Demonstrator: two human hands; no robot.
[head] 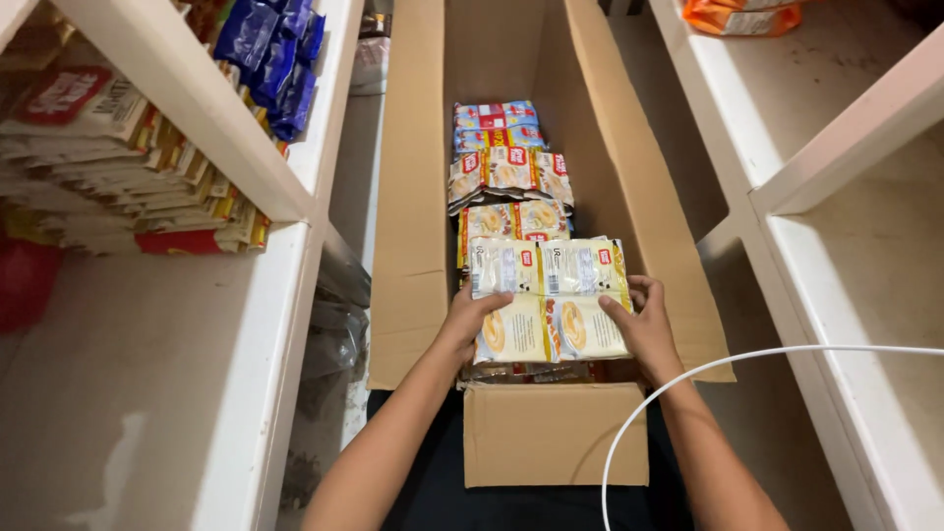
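Note:
A long open cardboard box (413,226) lies between two white shelf units, with rows of flat snack packets (509,175) stacked inside it. My left hand (470,317) and my right hand (644,324) grip the two sides of a pale yellow bundle of packets (549,300) at the near end of the box, thumbs on top. The bundle is held just above other packets in the box. Blue packets (495,116) lie at the far end of the row.
The left shelf (295,246) holds a stack of flat packets (118,187) and blue bags (275,59) above. The right shelf (836,167) holds an orange packet (737,18) at the top. A white cable (688,379) curves across the lower right.

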